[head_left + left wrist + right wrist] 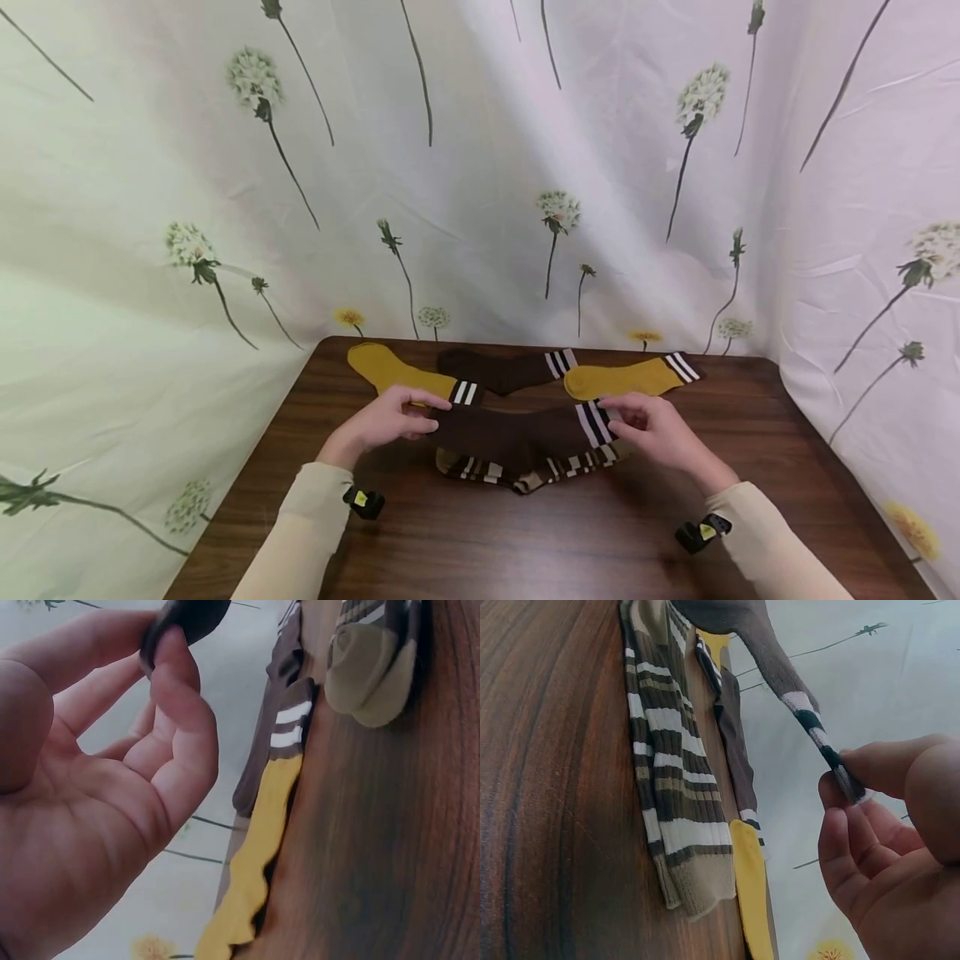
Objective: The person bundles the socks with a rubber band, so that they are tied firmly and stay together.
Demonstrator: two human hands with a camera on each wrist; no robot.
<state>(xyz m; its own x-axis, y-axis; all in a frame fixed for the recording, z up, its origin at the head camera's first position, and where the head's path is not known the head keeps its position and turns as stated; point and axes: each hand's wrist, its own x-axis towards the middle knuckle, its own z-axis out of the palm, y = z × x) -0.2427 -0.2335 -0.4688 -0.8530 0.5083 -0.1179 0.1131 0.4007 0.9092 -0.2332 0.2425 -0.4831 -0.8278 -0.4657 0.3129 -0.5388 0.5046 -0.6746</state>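
Note:
A dark brown sock with a striped cuff is stretched out sideways between both hands, raised above the table. The toe end is pinched between the thumb and fingers of my left hand. At the other end, my right hand pinches the white-and-black striped cuff. Below the held sock lie striped brown, white and tan socks, one on top of the other; in the head view the brown sock partly covers them.
Along the table's back are a yellow sock at left, another dark brown sock in the middle and a second yellow sock at right. A flower-printed cloth hangs behind the wooden table.

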